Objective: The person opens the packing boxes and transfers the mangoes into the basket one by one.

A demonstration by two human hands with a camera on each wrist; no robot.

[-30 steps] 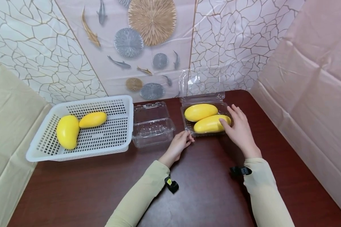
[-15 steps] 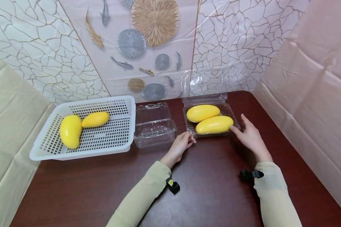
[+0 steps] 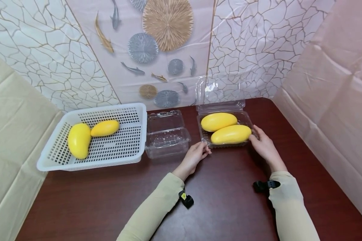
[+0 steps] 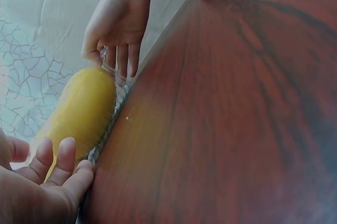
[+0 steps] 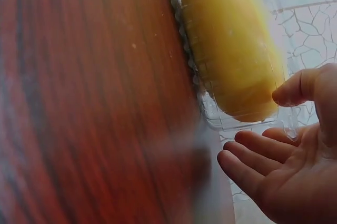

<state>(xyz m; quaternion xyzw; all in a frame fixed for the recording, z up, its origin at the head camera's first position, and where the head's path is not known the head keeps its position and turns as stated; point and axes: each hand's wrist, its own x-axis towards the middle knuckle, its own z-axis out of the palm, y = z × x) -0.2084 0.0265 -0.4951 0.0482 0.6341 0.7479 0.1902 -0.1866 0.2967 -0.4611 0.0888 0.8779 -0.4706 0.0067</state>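
A clear plastic clamshell box [image 3: 209,143] stands on the table with its lid [image 3: 220,88] upright behind it. Two yellow mangoes lie in it, one at the front [image 3: 231,134] and one at the back [image 3: 218,121]. My left hand [image 3: 196,154] rests with straight fingers against the box's front left corner; the left wrist view shows those fingers [image 4: 58,163] by the rim. At the box's right end, my right hand [image 3: 263,144] has its thumb [image 5: 295,87] over the rim corner and relaxed fingers [image 5: 253,161] beneath, beside the front mango [image 5: 231,50].
An empty clear clamshell box [image 3: 167,134] sits just left of the filled one. Further left, a white perforated basket [image 3: 140,110] holds two more mangoes [image 3: 78,140] [image 3: 105,128]. Dark red table [image 3: 223,201] spreads in front; sheet-covered walls close in on both sides.
My right hand has come off the top of the front mango and dropped to the box's right end. The left hand has stayed at the front left corner.
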